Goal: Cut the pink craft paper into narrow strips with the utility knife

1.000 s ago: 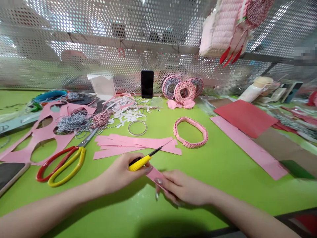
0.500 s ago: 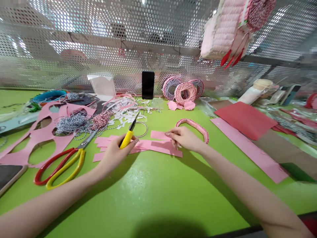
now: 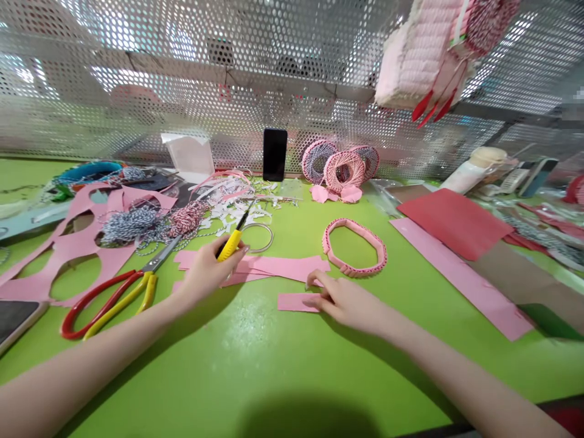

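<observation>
The left hand is curled shut around the yellow handle of a craft knife, the blade tipped up and away from the paper, apparently to keep it clear of the pink strips. The right hand is loosely spread, not pinching, its fingertips resting on or just by the end of a short pink strip, which lies flat on the green table between the hands. That light pressure seems meant to keep the strip steady. Ahead of the hands lies a loose stack of pink strips, with a woven pink ring beyond the right hand and red-and-yellow scissors left of the left hand, within easy reach.
</observation>
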A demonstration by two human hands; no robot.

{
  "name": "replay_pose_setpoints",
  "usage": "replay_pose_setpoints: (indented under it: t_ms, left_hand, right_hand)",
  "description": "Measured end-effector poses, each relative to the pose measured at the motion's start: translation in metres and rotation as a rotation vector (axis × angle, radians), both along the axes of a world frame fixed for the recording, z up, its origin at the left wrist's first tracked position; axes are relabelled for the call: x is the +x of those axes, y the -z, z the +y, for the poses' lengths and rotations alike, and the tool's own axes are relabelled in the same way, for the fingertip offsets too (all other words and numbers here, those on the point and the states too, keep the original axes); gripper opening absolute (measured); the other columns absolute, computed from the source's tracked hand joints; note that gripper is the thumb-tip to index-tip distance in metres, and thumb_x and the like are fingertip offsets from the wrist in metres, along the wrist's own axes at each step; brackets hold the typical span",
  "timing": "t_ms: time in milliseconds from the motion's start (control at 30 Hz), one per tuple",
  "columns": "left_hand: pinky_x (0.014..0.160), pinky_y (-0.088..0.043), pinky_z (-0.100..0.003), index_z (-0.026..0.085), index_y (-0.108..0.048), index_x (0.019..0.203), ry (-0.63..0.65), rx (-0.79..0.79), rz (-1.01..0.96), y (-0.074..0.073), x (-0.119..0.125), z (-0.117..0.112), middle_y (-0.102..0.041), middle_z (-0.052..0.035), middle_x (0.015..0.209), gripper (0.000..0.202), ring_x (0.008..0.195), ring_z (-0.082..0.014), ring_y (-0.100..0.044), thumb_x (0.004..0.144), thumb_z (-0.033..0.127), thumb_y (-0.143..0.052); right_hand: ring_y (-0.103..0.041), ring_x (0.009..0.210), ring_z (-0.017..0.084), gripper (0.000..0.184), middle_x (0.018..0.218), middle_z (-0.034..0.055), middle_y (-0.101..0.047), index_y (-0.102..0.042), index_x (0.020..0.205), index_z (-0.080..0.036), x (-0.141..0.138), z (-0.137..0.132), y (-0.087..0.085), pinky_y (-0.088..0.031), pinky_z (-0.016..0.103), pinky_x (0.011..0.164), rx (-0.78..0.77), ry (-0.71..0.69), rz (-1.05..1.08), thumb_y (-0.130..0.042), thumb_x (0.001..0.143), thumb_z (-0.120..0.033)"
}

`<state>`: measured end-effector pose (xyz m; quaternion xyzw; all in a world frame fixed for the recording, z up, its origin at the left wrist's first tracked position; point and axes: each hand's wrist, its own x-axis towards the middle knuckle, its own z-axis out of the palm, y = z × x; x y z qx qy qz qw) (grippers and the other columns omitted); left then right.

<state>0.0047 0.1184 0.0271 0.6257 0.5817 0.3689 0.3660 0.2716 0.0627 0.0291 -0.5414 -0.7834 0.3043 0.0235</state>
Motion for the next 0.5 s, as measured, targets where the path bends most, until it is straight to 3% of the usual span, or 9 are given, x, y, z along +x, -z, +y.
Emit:
replay_pose_setpoints:
  t_ms: [133,233,367,500]
  left_hand:
    - [0.045,-0.035,-0.023,0.019,-0.06,0.081,-0.054,0.044,-0.026,-0.009,-0.007,0.005,-0.049,0.0067,0.051,0.025,0.044,-0.0109,-0.043,0.073,0.042,-0.064]
    - [0.044,-0.032,-0.022,0.02,-0.057,0.081,-0.095,0.083,-0.042,-0.017,-0.015,0.009,-0.047,0.0075,0.051,0.023,0.044,-0.01,-0.041,0.075,0.042,-0.064]
    - [0.045,-0.033,-0.022,0.02,-0.058,0.083,-0.106,0.116,-0.039,-0.028,-0.026,0.016,-0.047,0.0073,0.05,0.02,0.044,-0.01,-0.042,0.073,0.036,-0.063]
    - [0.046,-0.035,-0.022,0.019,-0.058,0.082,-0.111,0.137,-0.013,-0.034,-0.034,0.021,-0.048,0.0068,0.05,0.019,0.045,-0.0102,-0.043,0.071,0.034,-0.063]
  right_hand:
    - [-0.064,0.065,0.027,0.022,0.079,0.012,-0.068,-0.056,0.101,-0.014,-0.005,0.009,-0.016,-0.033,0.03,0.053,0.117,-0.018,-0.191,-0.051,0.097,-0.035]
    - [-0.066,0.073,0.03,0.023,0.085,0.015,-0.068,-0.058,0.103,-0.012,-0.018,0.019,-0.025,-0.038,0.032,0.058,0.21,-0.021,-0.266,-0.047,0.099,-0.031]
    - [-0.061,0.104,0.029,0.022,0.111,0.0152,-0.065,-0.058,0.111,-0.014,-0.046,0.033,-0.017,-0.045,0.034,0.077,0.286,-0.106,-0.234,-0.054,0.096,-0.03]
    - [-0.059,0.106,0.028,0.025,0.116,0.0168,-0.063,-0.057,0.116,-0.012,-0.066,0.039,-0.003,-0.046,0.034,0.078,0.289,-0.113,-0.209,-0.058,0.093,-0.021]
